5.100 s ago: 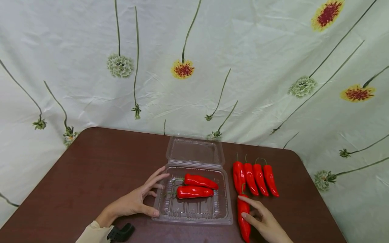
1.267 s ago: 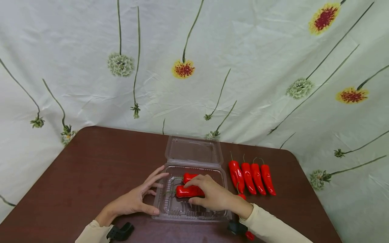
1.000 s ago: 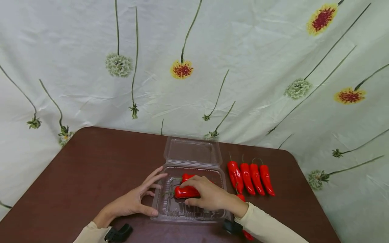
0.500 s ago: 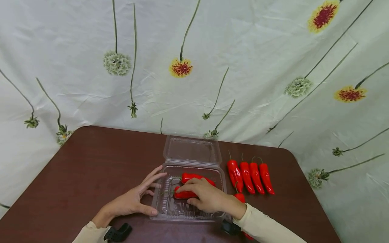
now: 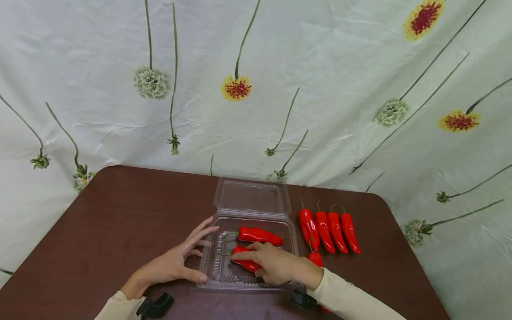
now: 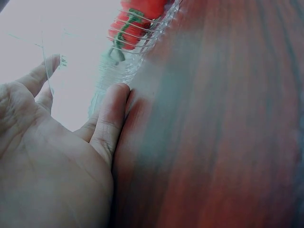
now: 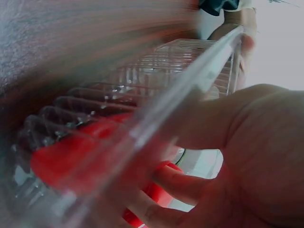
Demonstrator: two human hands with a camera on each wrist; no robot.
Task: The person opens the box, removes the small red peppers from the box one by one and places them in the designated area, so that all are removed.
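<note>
A clear plastic clamshell box (image 5: 224, 284) stands with its lid (image 5: 252, 195) folded back. Two red chili peppers lie in its base. The far pepper (image 5: 260, 236) lies crosswise, stem to the left. My right hand (image 5: 278, 264) reaches over the right rim and holds the near pepper (image 5: 245, 264), index finger across it and thumb on its near side; the pepper's right end is hidden. Beside the box's left edge, my left hand (image 5: 172, 266) touches the rim with spread fingers, its thumb at the near corner. The left wrist view shows the thumb (image 6: 111, 114) along the box wall.
Several red chili peppers (image 5: 326, 233) lie in a row right of the box, stems pointing away. Another pepper (image 5: 315, 258) lies nearer, mostly under the right forearm. A flowered cloth (image 5: 192, 111) hangs behind the dark brown table (image 5: 140, 209).
My right hand has moved from the pepper right of the box to the near pepper inside. That pepper has shifted toward me and slanted, widening the gap between the two. My left hand stays put.
</note>
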